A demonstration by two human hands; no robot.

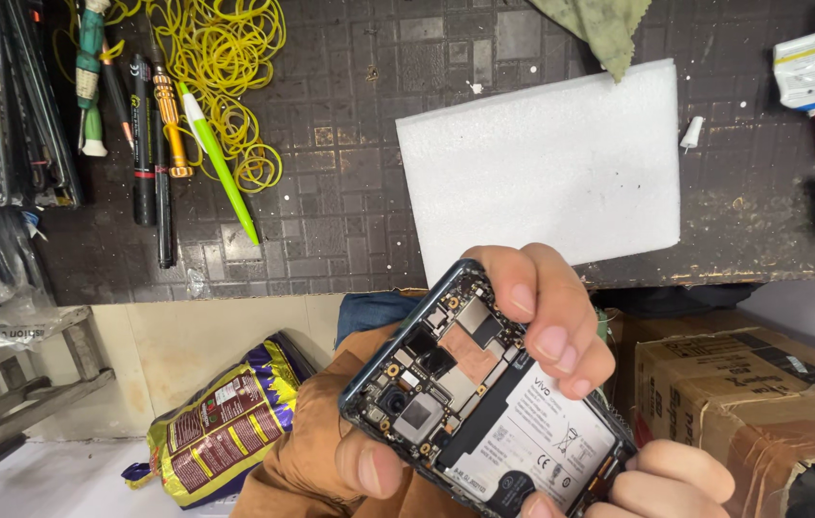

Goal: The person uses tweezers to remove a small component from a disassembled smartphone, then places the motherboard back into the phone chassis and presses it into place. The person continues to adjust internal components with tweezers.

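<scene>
The left hand (484, 384) grips an opened smartphone (484, 403), thumb and fingers clamping its edges. The right hand (657, 484), just below-right, pinches the phone's lower end. Beyond the fingers lies a white foam sheet (537, 163).

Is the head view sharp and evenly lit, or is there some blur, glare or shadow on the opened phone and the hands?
Head view: the opened phone is sharp and evenly lit, with no strong glare; the left hand is slightly soft at the lower edge; the white foam sheet is bright but not washed out.
</scene>
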